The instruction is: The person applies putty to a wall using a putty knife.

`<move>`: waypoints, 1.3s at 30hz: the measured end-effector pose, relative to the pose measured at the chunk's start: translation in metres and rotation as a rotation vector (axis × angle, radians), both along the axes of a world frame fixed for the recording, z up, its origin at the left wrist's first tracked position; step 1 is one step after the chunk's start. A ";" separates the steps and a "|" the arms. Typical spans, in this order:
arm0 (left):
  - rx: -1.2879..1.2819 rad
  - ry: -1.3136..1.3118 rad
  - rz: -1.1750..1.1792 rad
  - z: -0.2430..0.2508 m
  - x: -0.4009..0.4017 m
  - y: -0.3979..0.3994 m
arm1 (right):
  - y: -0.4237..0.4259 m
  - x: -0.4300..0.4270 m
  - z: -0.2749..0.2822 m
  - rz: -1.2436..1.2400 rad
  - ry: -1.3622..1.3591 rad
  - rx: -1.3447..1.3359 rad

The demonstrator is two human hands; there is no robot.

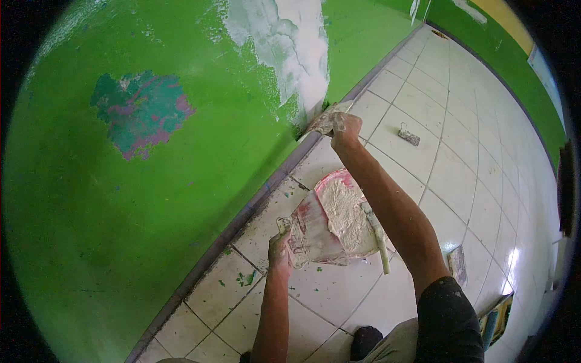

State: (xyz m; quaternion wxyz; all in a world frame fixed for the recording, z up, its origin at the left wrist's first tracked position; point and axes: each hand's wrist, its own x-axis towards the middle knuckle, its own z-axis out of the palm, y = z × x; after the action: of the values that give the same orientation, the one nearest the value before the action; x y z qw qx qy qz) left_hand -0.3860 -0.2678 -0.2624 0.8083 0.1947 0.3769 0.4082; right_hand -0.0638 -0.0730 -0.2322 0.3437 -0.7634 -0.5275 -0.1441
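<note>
My right hand (346, 126) grips a putty-smeared flat spreader (323, 121) at the foot of the green wall (218, 149), by the dark baseboard (254, 204). Above it, a broad white putty patch (306, 50) runs up the wall. Lower down, my left hand (279, 248) holds a second putty-coated plate (313, 231), which widens away from the fingers; whether it joins the container is unclear. Just beyond it stands a red plastic container (337, 175) of off-white putty (345, 215). A pale-handled tool (380, 240) leans in the putty, partly behind my right forearm.
White floor tiles (404, 168) bear scattered green paint flakes (246, 277). A small putty-crusted block (409, 136) lies right of my hand, and a flat piece (457, 263) nearer me. Bare teal-and-purple paint (145, 113) shows on the wall. My dark shoe (366, 342) is below.
</note>
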 end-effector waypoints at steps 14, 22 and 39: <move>0.005 -0.085 -0.123 -0.012 0.012 -0.003 | 0.000 0.002 0.086 0.077 0.688 0.026; 0.101 -0.055 0.019 0.039 -0.011 -0.010 | -0.090 -0.045 0.123 0.202 0.215 0.232; 0.139 -0.086 0.066 0.055 -0.013 -0.014 | -0.038 -0.042 0.038 -0.134 1.430 0.469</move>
State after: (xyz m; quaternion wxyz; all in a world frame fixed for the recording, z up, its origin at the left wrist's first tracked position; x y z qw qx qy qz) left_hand -0.3989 -0.2822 -0.2071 0.7943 0.2202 0.3187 0.4680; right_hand -0.1056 -0.1113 -0.1943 0.7463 -0.6082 -0.0841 0.2571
